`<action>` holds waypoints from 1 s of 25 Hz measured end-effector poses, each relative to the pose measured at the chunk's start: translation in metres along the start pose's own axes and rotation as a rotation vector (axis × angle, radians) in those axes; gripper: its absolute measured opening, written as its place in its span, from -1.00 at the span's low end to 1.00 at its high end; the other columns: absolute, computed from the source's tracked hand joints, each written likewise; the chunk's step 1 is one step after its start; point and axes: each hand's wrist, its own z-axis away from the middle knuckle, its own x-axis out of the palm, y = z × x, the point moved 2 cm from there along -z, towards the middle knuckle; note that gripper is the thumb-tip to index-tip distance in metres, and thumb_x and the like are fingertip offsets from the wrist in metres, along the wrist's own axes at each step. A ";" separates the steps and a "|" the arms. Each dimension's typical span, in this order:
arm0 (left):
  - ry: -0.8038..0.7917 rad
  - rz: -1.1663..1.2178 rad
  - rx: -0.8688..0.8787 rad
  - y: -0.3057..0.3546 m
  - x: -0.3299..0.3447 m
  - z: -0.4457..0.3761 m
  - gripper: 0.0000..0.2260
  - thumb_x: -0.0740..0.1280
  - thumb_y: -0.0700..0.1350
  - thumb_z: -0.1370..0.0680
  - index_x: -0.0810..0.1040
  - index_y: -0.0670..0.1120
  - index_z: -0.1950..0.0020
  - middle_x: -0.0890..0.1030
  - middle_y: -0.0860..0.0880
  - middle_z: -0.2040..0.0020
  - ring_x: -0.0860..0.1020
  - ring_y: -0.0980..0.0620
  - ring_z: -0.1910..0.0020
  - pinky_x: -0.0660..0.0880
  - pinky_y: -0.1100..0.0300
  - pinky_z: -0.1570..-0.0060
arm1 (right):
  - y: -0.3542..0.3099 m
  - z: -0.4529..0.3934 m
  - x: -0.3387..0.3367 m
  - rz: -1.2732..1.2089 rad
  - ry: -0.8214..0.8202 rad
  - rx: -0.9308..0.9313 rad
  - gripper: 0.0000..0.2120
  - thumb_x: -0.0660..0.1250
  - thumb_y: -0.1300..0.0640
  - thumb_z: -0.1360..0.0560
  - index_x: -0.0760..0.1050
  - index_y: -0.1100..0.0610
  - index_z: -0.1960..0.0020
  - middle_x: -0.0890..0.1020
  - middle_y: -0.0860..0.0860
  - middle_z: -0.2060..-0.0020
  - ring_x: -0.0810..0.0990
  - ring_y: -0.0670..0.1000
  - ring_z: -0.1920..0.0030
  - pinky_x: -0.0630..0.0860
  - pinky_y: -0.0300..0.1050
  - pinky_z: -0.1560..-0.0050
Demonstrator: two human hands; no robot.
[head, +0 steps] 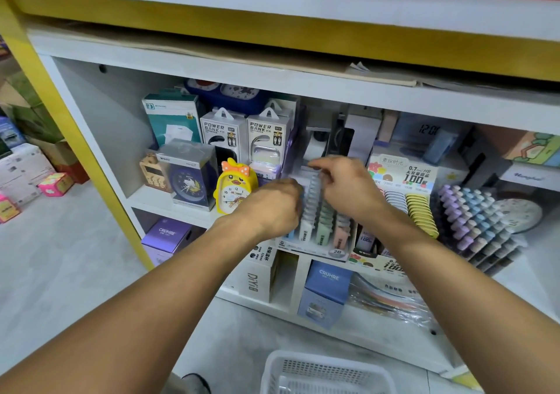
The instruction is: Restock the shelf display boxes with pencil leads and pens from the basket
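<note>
A clear display box (318, 246) marked 2B stands on the middle shelf, filled with rows of pastel pencil lead cases (324, 212). My left hand (272, 206) is at the box's left side, fingers curled down among the cases; what they hold is hidden. My right hand (342, 181) hovers over the back rows, fingers curled and pinching at a case top. To the right stands a second lead box (403, 178) labelled 0.7 HB with grey and yellow cases. A white basket (327, 372) sits on the floor below.
A tiered rack of pastel pens (475, 221) fills the right of the shelf. A yellow duck clock (233, 187), a boxed blue clock (191, 178) and power bank boxes (245, 133) stand left. Blue CRUHRE boxes (327, 290) sit on the lower shelf. Cartons lie on the floor left.
</note>
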 end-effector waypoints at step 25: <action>0.170 0.088 0.178 0.115 0.016 -0.020 -0.49 -0.08 0.09 -0.68 0.05 -0.05 -0.61 0.08 -0.02 -0.61 0.00 0.07 -0.58 -0.09 0.07 -0.54 | 0.061 0.090 -0.096 0.174 0.050 0.149 -0.43 -0.06 -0.17 -0.68 0.18 0.09 -0.59 0.22 0.05 -0.58 0.15 0.04 -0.59 0.05 -0.02 -0.58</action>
